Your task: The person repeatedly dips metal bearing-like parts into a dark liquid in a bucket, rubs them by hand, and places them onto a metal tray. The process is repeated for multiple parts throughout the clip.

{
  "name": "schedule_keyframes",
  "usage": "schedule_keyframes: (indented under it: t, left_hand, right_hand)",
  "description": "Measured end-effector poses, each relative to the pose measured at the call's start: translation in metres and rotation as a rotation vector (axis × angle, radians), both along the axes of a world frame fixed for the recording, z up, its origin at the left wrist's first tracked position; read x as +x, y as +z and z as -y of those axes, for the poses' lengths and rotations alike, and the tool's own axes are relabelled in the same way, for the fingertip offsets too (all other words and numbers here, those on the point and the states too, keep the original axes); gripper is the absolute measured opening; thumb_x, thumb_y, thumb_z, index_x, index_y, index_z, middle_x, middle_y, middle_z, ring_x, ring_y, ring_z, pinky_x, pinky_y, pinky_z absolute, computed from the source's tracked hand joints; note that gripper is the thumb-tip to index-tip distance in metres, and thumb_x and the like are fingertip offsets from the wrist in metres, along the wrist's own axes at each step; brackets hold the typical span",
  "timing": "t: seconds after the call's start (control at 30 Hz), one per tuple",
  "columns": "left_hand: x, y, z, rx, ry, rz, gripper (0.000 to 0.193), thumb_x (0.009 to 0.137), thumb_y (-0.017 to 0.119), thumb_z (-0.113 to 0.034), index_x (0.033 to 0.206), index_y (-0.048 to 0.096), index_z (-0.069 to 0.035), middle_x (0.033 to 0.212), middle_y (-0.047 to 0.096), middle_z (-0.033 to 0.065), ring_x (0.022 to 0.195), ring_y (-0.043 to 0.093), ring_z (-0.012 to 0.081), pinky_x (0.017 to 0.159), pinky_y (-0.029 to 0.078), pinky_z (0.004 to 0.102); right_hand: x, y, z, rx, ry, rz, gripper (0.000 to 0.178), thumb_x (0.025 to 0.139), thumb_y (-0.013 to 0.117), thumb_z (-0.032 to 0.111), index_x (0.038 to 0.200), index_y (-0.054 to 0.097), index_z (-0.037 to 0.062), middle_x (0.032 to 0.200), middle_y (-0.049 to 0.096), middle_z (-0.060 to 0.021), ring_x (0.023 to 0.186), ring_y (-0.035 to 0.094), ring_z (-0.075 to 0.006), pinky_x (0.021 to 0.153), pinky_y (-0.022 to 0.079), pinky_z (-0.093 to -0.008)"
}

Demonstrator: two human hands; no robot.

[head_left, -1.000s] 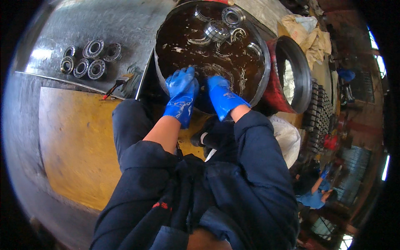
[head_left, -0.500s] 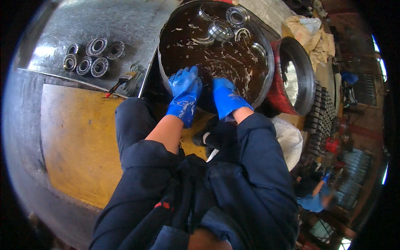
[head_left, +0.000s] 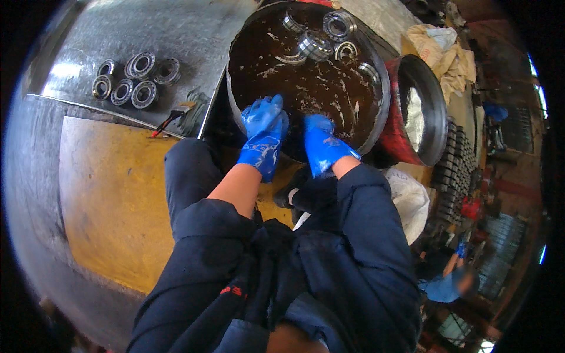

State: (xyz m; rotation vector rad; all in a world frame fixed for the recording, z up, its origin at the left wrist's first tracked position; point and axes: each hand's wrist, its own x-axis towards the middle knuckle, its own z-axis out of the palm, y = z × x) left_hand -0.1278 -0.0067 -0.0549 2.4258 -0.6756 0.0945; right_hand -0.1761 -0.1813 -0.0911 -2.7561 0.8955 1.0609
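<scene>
Both my hands wear blue rubber gloves and reach into the near side of a round metal drum [head_left: 384, 106] of dark brown liquid. My left hand [head_left: 265, 120] is closed by the drum's near left wall, its fingers bent inward. To its right, my right hand [head_left: 321, 130] is also closed, fingertips hidden below the glove. Whatever they grip, if anything, is lost in the dark gap between them. At the drum's far side are steel roller bearings [head_left: 339, 25], one tilted bearing [head_left: 315, 46] and curved ring pieces [head_left: 292, 59]. Pale streaks float on the liquid.
Several bearings [head_left: 141, 65] sit on a metal sheet [head_left: 188, 35] at the left, with a paintbrush [head_left: 173, 117] near its edge. A red cylinder [head_left: 434, 112] lies right of the drum, beside stacked dark metal parts [head_left: 453, 159]. Another person [head_left: 444, 287] is at the lower right.
Both gloved hands keep nearly the same place at the drum's near side, the right wrist slightly turned. The pale streaks on the liquid have shifted. The whole view has moved slightly.
</scene>
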Motion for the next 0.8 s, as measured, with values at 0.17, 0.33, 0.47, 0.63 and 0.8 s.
schedule_keyframes:
  t: [0.17,0.33,0.47,0.63,0.8]
  left_hand:
    - [-0.005,-0.008,0.006,-0.134,-0.003,0.088,0.036,0.074,0.072,-0.017,0.11,0.071,-0.01,0.096,0.073,0.0139,0.089,0.069,0.0338,0.08,0.056,0.0452]
    - [0.0,0.001,0.005,0.155,0.021,-0.116,0.037,0.082,0.07,-0.027,0.115,0.072,-0.012,0.104,0.074,0.0128,0.096,0.071,0.0316,0.087,0.056,0.0416]
    - [-0.002,-0.002,0.004,0.001,0.017,0.026,0.036,0.079,0.071,-0.025,0.113,0.074,-0.013,0.105,0.074,0.0123,0.095,0.071,0.032,0.087,0.057,0.0434]
    - [0.004,0.006,-0.001,0.087,0.025,-0.038,0.039,0.083,0.069,-0.028,0.119,0.071,-0.014,0.108,0.074,0.0133,0.1,0.07,0.0321,0.09,0.056,0.0428]
    - [-0.011,-0.002,0.011,0.065,-0.024,-0.009,0.038,0.085,0.067,-0.03,0.119,0.071,-0.015,0.111,0.074,0.0127,0.104,0.07,0.0315,0.092,0.055,0.0435]
  right_hand:
    - [-0.042,0.024,0.02,0.117,0.41,0.052,0.035,0.093,0.062,0.022,0.124,0.069,0.0054,0.121,0.068,-0.0247,0.112,0.066,-0.0413,0.096,0.052,-0.0489]
    - [0.004,0.026,-0.005,-0.008,0.27,-0.002,0.032,0.094,0.061,0.029,0.117,0.074,0.0118,0.117,0.071,-0.0185,0.106,0.069,-0.0378,0.09,0.054,-0.0473]
    - [-0.025,0.024,-0.002,0.063,0.271,0.123,0.023,0.084,0.065,0.019,0.1,0.078,0.0086,0.098,0.073,-0.0206,0.093,0.072,-0.0365,0.076,0.056,-0.0422]
    - [-0.026,0.041,-0.008,0.287,0.016,0.109,0.027,0.084,0.065,0.019,0.105,0.079,0.0091,0.103,0.074,-0.0203,0.097,0.072,-0.0366,0.082,0.056,-0.0483]
    - [-0.026,-0.011,0.001,0.056,0.257,-0.019,0.031,0.089,0.063,0.024,0.115,0.075,0.0114,0.116,0.072,-0.0185,0.107,0.069,-0.0362,0.089,0.055,-0.0493]
